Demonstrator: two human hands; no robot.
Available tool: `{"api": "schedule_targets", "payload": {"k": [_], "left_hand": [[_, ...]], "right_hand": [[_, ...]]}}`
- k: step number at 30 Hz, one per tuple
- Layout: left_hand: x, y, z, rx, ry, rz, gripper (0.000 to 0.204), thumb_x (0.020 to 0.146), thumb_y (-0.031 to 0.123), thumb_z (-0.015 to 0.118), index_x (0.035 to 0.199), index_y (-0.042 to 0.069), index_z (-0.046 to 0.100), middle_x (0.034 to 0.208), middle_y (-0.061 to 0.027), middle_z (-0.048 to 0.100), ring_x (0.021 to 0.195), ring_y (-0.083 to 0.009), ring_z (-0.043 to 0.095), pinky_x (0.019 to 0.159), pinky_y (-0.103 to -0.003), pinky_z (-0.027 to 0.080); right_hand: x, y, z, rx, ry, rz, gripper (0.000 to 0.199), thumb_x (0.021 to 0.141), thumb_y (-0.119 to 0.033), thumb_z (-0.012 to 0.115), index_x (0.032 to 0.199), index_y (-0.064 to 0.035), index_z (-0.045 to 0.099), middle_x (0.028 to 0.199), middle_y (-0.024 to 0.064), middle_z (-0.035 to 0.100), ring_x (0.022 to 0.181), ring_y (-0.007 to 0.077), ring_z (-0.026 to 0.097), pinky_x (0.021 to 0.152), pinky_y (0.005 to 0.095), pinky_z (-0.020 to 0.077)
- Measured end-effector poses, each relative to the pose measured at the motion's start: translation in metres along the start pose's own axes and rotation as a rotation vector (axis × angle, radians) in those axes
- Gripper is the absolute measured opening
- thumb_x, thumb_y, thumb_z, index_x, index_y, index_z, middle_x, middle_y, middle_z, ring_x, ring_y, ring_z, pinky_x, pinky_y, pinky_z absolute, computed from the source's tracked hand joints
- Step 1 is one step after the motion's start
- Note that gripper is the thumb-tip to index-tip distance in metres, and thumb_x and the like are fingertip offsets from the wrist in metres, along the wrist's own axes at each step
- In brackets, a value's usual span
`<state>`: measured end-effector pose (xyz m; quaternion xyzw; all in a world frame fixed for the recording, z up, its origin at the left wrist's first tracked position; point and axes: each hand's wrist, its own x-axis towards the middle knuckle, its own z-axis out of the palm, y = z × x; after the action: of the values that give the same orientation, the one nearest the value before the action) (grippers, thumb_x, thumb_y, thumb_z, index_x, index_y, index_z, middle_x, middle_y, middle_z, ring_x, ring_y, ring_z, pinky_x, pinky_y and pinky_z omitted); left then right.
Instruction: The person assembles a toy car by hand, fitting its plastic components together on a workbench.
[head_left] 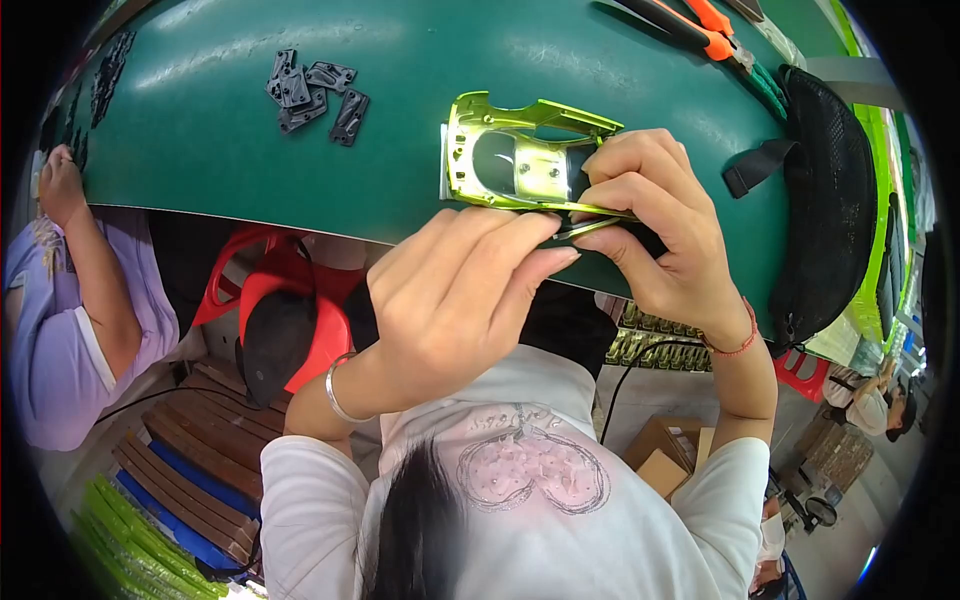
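Note:
A shiny yellow-green toy car body shell [542, 165] lies with its hollow inside facing up, near the front edge of the green table. Its right end is in the grip of my right hand [655, 215], whose fingers are bent around the rim and the near side. My left hand [460, 285] is closed at the shell's near side, thumb and forefinger together by a small dark strip [566, 226]. The fingers hide most of that strip, so I cannot tell which hand bears it.
Several small dark grey plastic parts [310, 92] lie loose at the far left. Orange-handled pliers [700, 28] rest at the back right, close to a black mesh case [825, 205] with a strap. Another person's hand [62, 188] is at the table's left end, beside a red stool [300, 310].

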<state>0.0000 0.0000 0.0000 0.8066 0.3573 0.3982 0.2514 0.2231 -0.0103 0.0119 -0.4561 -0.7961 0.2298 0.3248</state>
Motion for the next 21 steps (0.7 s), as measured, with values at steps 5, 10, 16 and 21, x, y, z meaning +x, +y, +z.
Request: {"api": "schedule_targets", "payload": {"k": [5,10,16,21], "left_hand": [[0.006,-0.003,0.001,0.045,0.028,0.117,0.019,0.083,-0.002,0.081,0.098,-0.001,0.071,0.081,-0.0121,0.07,0.069,-0.0269,0.069,0.061,-0.033,0.055],[0.006,0.005,-0.003,0.131,-0.047,0.112,0.017,0.083,-0.003,0.079,0.096,-0.001,0.069,0.079,-0.0125,0.068,0.065,-0.0283,0.066,0.059,-0.034,0.052],[0.023,-0.005,0.013,0.079,0.06,0.206,0.015,0.083,-0.006,0.075,0.095,-0.001,0.068,0.076,-0.012,0.066,0.06,-0.0266,0.063,0.053,-0.032,0.047],[0.022,0.013,0.004,-0.245,0.05,-0.161,0.015,0.095,-0.001,0.071,0.11,-0.003,0.072,0.085,-0.0083,0.071,0.067,-0.0112,0.064,0.06,-0.024,0.048]], "right_hand": [[0.003,0.0,0.007,-0.017,0.036,-0.021,0.027,0.073,-0.009,0.08,0.093,-0.0008,0.065,0.101,0.0112,0.062,0.098,0.0327,0.057,0.09,0.0409,0.0459],[0.002,-0.004,0.01,-0.049,0.024,-0.041,0.026,0.074,-0.011,0.08,0.092,-0.0007,0.065,0.099,0.0108,0.062,0.097,0.0326,0.058,0.088,0.0409,0.0454],[0.006,0.002,0.008,-0.068,0.125,-0.049,0.023,0.075,-0.002,0.077,0.094,-0.0025,0.064,0.102,0.0084,0.064,0.093,0.0297,0.057,0.08,0.0382,0.0411],[0.009,-0.003,-0.01,0.284,0.092,0.14,0.015,0.089,-0.006,0.073,0.101,-0.0007,0.066,0.101,0.0089,0.064,0.092,0.0237,0.057,0.084,0.0315,0.0451]]}}
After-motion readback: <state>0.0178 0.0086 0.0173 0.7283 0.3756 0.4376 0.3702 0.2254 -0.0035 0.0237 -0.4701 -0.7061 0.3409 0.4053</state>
